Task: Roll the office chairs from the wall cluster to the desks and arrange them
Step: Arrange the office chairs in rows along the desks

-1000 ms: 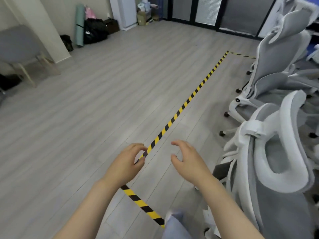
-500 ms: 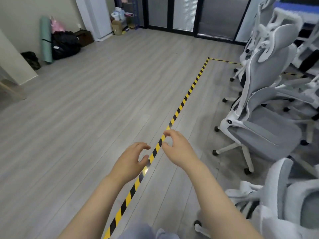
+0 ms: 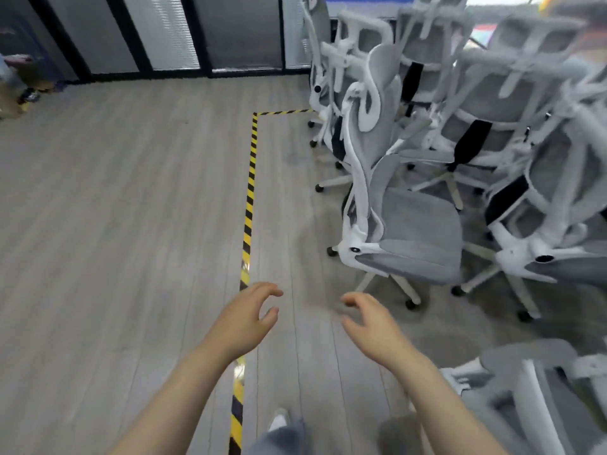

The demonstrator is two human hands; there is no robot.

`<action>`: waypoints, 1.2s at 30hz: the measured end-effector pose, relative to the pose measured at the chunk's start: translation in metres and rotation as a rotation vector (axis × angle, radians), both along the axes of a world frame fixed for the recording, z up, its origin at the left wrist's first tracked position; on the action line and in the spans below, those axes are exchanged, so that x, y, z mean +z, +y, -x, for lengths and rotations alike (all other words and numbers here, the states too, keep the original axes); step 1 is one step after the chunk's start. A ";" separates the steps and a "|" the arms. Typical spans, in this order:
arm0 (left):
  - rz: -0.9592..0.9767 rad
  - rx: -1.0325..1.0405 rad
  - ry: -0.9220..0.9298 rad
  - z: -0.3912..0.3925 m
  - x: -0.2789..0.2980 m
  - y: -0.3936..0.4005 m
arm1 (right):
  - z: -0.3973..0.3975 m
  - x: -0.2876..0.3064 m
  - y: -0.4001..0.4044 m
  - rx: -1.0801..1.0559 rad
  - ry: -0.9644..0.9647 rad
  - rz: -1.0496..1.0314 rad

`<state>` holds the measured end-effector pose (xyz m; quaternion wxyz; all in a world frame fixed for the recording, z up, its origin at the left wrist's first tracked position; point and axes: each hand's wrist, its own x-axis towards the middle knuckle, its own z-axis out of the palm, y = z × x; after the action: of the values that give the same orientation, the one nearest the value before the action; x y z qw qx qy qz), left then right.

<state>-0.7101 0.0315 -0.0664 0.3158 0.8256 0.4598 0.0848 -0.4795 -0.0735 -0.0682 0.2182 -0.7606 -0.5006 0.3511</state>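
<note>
Several white-framed office chairs with grey mesh stand packed together on the right. The nearest full chair (image 3: 410, 224) faces right, its tall back toward me. Another chair (image 3: 532, 389) shows at the lower right corner, partly cut off. My left hand (image 3: 243, 320) and my right hand (image 3: 371, 323) reach forward over the floor, fingers loosely curved, holding nothing. Both hands are short of the nearest chair and touch no chair.
Yellow-black floor tape (image 3: 248, 208) runs away from me and turns right toward the chairs. Grey plank floor (image 3: 115, 224) spreads to the left. Dark-framed glass panels (image 3: 164, 34) line the far wall. Bags and boxes (image 3: 16, 83) sit at the far left. My shoe (image 3: 279, 421) shows below.
The view has swung right, bringing the chair cluster ahead and closer. My hands have spread further apart and stay empty.
</note>
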 end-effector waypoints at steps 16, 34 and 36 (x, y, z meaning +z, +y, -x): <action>0.063 -0.671 -0.060 -0.329 -0.027 0.164 | -0.212 -0.007 0.044 -0.681 -0.010 -0.034; 0.120 -0.997 -0.084 -0.652 -0.033 0.214 | -0.434 -0.010 0.076 -0.971 -0.050 0.058; 0.131 -1.020 -0.062 -0.681 -0.032 0.219 | -0.457 -0.007 0.080 -0.991 -0.047 0.072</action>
<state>-0.0288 0.2510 -0.0989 0.3815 0.9205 -0.0066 -0.0846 -0.0226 0.0063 -0.0749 0.3210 -0.9218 -0.0714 0.2051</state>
